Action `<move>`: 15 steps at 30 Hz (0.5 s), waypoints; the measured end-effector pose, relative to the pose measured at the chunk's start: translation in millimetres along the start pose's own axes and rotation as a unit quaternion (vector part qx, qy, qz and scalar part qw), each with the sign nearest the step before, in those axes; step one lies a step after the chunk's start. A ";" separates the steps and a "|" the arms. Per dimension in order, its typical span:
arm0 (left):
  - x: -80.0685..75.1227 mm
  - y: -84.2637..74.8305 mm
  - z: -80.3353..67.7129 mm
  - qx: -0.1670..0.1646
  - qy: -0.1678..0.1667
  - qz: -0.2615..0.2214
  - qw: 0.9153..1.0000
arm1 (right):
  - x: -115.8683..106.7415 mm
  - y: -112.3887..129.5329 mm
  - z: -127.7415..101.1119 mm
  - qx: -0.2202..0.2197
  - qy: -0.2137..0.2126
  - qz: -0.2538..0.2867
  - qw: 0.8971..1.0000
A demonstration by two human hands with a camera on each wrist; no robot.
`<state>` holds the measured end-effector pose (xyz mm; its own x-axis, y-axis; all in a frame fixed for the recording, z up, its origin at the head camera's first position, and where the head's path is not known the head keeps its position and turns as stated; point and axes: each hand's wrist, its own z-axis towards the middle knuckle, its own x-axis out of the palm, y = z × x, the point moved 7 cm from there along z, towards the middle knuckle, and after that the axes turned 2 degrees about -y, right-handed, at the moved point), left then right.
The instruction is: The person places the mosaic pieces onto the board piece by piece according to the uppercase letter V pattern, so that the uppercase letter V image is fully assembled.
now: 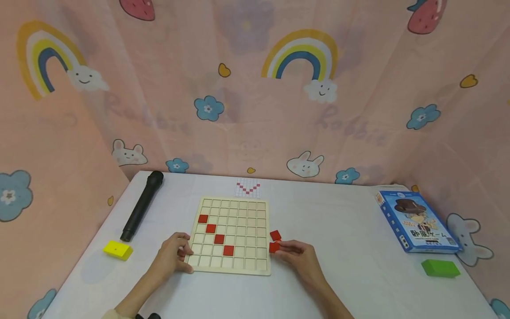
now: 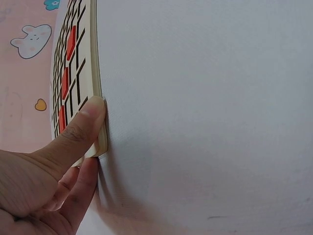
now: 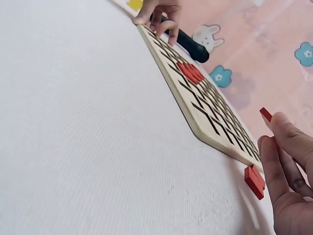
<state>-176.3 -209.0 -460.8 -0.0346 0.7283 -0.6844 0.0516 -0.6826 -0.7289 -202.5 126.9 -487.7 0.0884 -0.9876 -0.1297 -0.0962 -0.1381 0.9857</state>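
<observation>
Just off the right edge of the pale wooden grid board (image 1: 231,237), my right hand (image 1: 296,257) is pinching a small red square tile (image 1: 274,247) between thumb and fingertips, so those fingers (image 3: 281,161) are closing on the tile rather than lying loose. In the right wrist view the tile's red edge is showing above my fingertip, lifted off the white tabletop (image 1: 342,248). A second red square tile (image 1: 275,235) is lying flat just beyond the held one, near the board's edge but apart from it.

From my right fingers the board is lying to the left, its empty cells starting just across the rim. Four red tiles (image 1: 215,235) are already sitting in cells, running in a diagonal line from upper left down toward the middle of the board; the lowest of them is the one nearest my right hand. I am judging that the free cells up and to the right of that lowest tile are the closest ones to the held piece.

My left hand (image 1: 175,257) is bracing the board's near left corner, thumb (image 2: 83,127) pressing on the rim and fingers curling against the edge beneath. It is farther from both loose tiles than the right hand.
</observation>
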 end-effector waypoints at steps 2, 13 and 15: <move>0.2 0.1 0.1 0.001 0.000 -0.001 1.000 | 3.9 1.0 1.5 0.000 0.001 0.006 1.000; 1.1 1.3 -0.1 -0.014 0.000 0.002 1.000 | 32.2 8.1 11.8 -0.005 -0.006 0.022 1.000; 1.1 0.8 0.2 -0.011 0.001 0.002 1.000 | 37.9 9.4 14.1 -0.013 -0.006 0.014 1.000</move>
<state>-176.5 -208.7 -462.2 -0.0326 0.7253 -0.6877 0.0733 -0.6844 -0.7254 -214.0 87.1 -484.8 0.0739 -0.9919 -0.1034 -0.0719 -0.1088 0.9915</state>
